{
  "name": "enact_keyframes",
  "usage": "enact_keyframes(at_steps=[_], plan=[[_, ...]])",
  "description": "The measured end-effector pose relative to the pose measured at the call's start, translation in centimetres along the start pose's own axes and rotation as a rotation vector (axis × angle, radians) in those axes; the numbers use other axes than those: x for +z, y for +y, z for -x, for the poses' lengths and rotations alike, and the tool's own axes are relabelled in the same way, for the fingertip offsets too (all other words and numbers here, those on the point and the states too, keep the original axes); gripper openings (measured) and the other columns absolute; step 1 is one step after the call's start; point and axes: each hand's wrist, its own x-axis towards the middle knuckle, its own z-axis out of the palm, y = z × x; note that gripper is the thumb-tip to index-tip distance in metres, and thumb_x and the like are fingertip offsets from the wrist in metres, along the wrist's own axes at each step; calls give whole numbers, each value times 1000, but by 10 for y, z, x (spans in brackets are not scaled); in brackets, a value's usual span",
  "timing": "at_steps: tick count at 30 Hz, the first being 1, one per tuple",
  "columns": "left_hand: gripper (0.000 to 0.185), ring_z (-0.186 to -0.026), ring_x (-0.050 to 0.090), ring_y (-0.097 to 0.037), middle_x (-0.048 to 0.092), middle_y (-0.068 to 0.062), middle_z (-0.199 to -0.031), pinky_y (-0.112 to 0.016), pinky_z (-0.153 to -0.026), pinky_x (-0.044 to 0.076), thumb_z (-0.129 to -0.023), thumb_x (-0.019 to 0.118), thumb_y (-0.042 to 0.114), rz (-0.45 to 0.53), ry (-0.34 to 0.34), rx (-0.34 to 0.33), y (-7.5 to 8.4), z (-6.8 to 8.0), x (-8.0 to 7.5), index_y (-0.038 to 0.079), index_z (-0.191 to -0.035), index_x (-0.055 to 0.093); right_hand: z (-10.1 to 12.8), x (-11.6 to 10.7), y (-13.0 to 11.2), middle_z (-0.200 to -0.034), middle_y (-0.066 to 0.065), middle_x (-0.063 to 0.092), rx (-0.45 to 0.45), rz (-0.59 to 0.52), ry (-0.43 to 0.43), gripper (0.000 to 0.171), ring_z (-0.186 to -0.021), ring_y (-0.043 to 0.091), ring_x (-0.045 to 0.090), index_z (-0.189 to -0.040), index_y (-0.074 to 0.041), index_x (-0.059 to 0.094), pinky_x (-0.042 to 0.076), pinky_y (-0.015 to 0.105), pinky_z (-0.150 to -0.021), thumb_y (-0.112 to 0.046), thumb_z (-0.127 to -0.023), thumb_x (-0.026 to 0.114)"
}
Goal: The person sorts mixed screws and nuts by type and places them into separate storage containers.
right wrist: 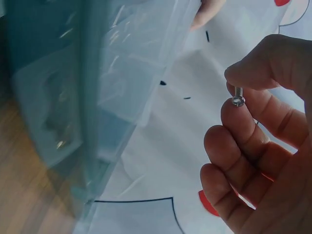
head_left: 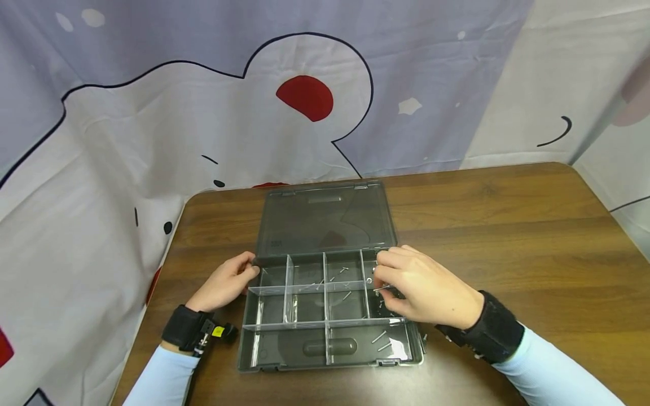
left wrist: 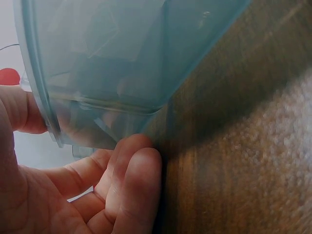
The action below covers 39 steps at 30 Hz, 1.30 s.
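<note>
A grey plastic organizer box (head_left: 284, 361) lies open on the wooden table, its lid (head_left: 325, 217) flat behind it and clear dividers splitting it into compartments. My left hand (head_left: 227, 282) grips the box's left rim, thumb on top; the left wrist view shows the fingers (left wrist: 131, 180) curled under the box wall (left wrist: 112, 58). My right hand (head_left: 413, 285) hovers over the right compartments and pinches a small silver screw (head_left: 382, 288) between thumb and forefinger. The right wrist view shows that screw (right wrist: 238, 99) head-on beside the box (right wrist: 73, 97). Several loose screws lie in the middle compartments.
Two screws (head_left: 381, 341) lie in the front right compartment. The brown table (head_left: 508, 237) stretches to the right of the box. A cartoon-printed curtain (head_left: 203, 113) hangs behind and drapes down the left side of the table.
</note>
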Motion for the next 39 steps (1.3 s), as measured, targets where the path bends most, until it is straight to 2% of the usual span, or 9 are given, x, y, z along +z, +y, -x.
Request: enact_keyframes(at_steps=[8, 11, 13, 14, 16, 19, 21, 27, 39], plan=[[17, -68, 60, -21, 51, -5, -74, -35, -70, 56, -106, 49, 19, 3, 4, 1, -1, 0, 1, 7, -114, 59, -9, -3, -17, -80, -11, 48, -71, -30, 10, 23, -76, 9, 49, -83, -19, 62, 47, 27, -77, -4, -72, 76], [17, -68, 61, -22, 51, -5, -74, -35, -69, 55, -106, 48, 19, -4, 4, 0, 0, 0, 0, 7, -114, 59, -9, -7, -26, -80, -11, 48, -79, -58, -25, 22, -76, 9, 49, -85, -20, 63, 47, 26, -78, -7, -74, 77], [16, -68, 62, -22, 51, -5, -73, -35, -69, 55, -106, 48, 19, -7, 2, 1, 0, 0, 0, 8, -112, 58, -7, -11, -32, -86, -11, 52, -67, -69, -84, 23, -81, 9, 51, -95, -19, 66, 48, 26, -81, -18, -77, 81], [16, -69, 62, -22, 51, -5, -73, -35, -69, 54, -106, 48, 19, -8, 1, 1, 0, -1, 0, 8, -112, 58, -4, -13, -34, -94, -10, 57, -56, -74, -123, 31, -88, 10, 56, -104, -17, 67, 50, 29, -86, -27, -79, 84], [15, -69, 62, -22, 51, -5, -73, -34, -69, 54, -105, 48, 19, -12, 1, 1, 1, -1, 0, 8, -111, 57, 1, -18, -37, -121, -4, 64, -26, -81, -208, 62, -111, 16, 62, -128, -14, 64, 52, 35, -98, -46, -80, 86], [15, -68, 62, -21, 52, -5, -73, -35, -69, 55, -105, 48, 18, -11, 9, -2, 0, -1, 1, 8, -111, 58, 10, -24, -38, -163, 6, 40, 50, -91, -323, 106, -149, 28, 43, -158, -14, 40, 43, 49, -116, -65, -76, 83], [16, -68, 62, -21, 52, -5, -73, -35, -69, 55, -104, 48, 18, -9, 14, -3, 0, -1, 1, 8, -112, 59, 14, -27, -36, -172, 7, 24, 86, -93, -350, 114, -157, 33, 29, -163, -16, 30, 36, 56, -121, -66, -75, 84], [15, -68, 61, -21, 52, -4, -73, -35, -69, 56, -104, 49, 17, -1, 18, -3, -1, -1, 1, 8, -111, 59, 29, -34, -23, -173, 7, 20, 150, -83, -322, 116, -158, 34, 28, -164, -19, 28, 35, 58, -119, -63, -74, 85], [16, -67, 59, -20, 50, -4, -74, -35, -71, 58, -104, 49, 17, 10, 7, 0, -1, -1, 1, 7, -112, 58, 66, -33, 18, -165, 12, 38, 290, -74, -317, 100, -149, 39, 41, -158, -16, 41, 39, 63, -114, -55, -77, 87]])
